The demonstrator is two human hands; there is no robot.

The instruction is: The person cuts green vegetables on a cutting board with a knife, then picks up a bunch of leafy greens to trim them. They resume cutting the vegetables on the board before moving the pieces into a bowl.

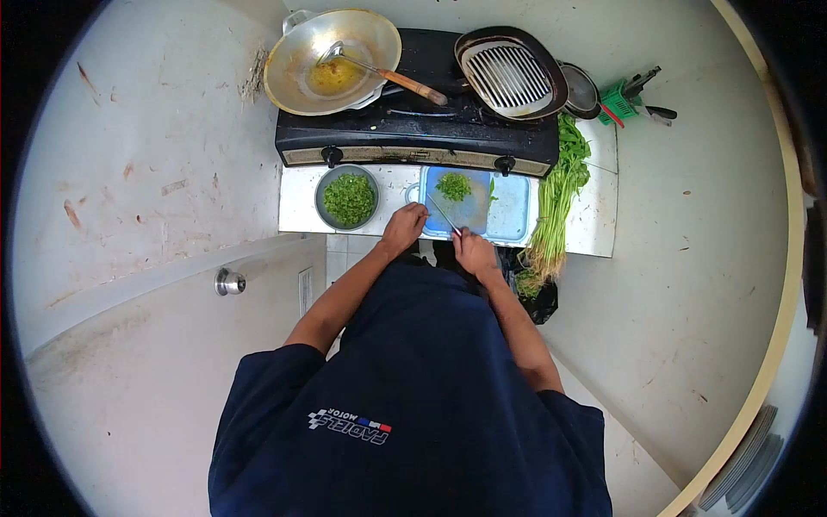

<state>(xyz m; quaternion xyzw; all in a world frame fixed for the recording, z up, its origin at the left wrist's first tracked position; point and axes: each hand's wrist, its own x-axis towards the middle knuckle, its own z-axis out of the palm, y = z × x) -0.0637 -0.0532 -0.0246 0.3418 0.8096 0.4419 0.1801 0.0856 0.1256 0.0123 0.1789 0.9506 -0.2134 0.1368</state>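
Note:
My right hand grips the handle of a kitchen knife, its blade slanting up and left over a blue cutting board. At the board's left edge is my left hand, fingers curled together; whatever they may pinch is too small to make out. A small pile of chopped greens lies on the board beyond the blade. The board rests over the left part of a light blue tray. To the left stands a grey bowl filled with chopped greens.
Behind the board is a black gas stove, carrying a wok with a ladle and a grill pan. Long leafy stalks overhang the counter at right. Knives stand in a green basket. Walls close in both sides.

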